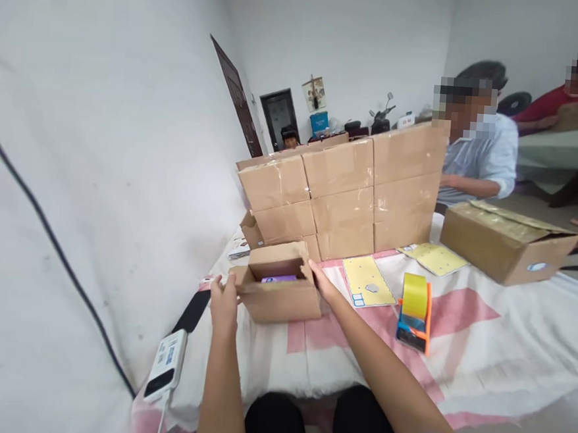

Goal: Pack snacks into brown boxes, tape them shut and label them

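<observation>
We record a small open cardboard box (279,288) resting on a white and pink cloth-covered surface (482,349), directly ahead of us and close to the near edge. Our left hand (224,301) is at the box's left side, fingers extended against the folded-out left flap; it touches the cardboard without pinching it. Our right hand (321,281) lies at the box's right upper edge, fingers straight and held together, touching the rim there. Inside the box we note a purple item (278,279), only partly visible; we cannot tell what it is.

Behind the box stands a stack of sealed cartons (340,194), three tiers high, forming a wall across the surface. To the right of the box, a yellow sheet (367,281) with a small grey piece on it lies flat. Just beyond that sheet stands an orange and blue tape dispenser (415,314) carrying a yellow roll, upright and well apart from both hands. A second yellow sheet (437,258) lies farther back, near a larger carton (505,241) with its taped top facing us.

At the left near edge, a white power bank (166,365) with a cable lies beside a dark phone (192,310). Across the surface, a person in a light blue shirt (481,157) sits behind the stack; another person in red (549,103) is partly visible beyond.
</observation>
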Tool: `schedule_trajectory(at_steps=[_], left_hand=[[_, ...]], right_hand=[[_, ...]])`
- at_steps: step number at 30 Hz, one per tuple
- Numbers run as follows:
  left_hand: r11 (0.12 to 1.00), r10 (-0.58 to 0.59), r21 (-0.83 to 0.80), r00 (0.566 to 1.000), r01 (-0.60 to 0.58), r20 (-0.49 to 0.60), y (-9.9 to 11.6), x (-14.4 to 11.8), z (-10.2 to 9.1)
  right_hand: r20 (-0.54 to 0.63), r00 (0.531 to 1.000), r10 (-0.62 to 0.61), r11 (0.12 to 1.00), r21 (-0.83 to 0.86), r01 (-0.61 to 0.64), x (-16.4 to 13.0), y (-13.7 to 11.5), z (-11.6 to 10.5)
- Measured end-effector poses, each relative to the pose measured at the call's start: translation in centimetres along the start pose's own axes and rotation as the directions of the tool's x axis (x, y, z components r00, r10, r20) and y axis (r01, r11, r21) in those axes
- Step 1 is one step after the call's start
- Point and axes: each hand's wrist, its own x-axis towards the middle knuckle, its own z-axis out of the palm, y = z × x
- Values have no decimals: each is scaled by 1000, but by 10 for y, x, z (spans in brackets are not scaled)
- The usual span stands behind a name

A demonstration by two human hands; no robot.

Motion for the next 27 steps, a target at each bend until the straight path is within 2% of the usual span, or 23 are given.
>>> schedule_trajectory(at_steps=[2,4,8,12,14,16,19,21,24,26,27], left_hand=[[986,-14,-165,995,-3,-101,4,-14,2],[953,-23,-300,987,-26,-161,6,-29,5],[868,-37,-497,993,-25,-115,0,-54,12],[770,-153,-636,982,50,-109,-18,-66,10],[729,-192,-680,977,80,-90,-25,-67,6],[699,-191,-709,980,91,-62,-27,-67,3],[682,-151,-727,988,81,-32,-22,-65,3],[685,-121,-726,992,66,-23,-16,-63,5],[700,-69,-713,998,42,-9,-9,-59,8],[747,15,-664,1000,-11,0,-9,-57,8],[780,95,-621,996,-75,-1,-10,-55,8]], right_hand=[[59,995,81,996,23,-82,-13,-18,-5],[47,986,159,987,-33,-157,-26,-33,-10],[-77,963,259,944,-189,-269,-44,-53,-9],[-113,954,277,928,-226,-296,-48,-58,9],[-130,963,236,942,-214,-260,-50,-56,20],[-154,979,131,974,-167,-156,-53,-56,27],[-127,992,-18,993,-119,2,-60,-58,24],[-66,997,-34,985,-169,23,-64,-60,16],[-13,1000,5,957,-292,-9,-67,-62,1],[11,1000,29,942,-335,-23,-68,-61,-6],[24,999,26,940,-340,-16,-68,-61,-8]])
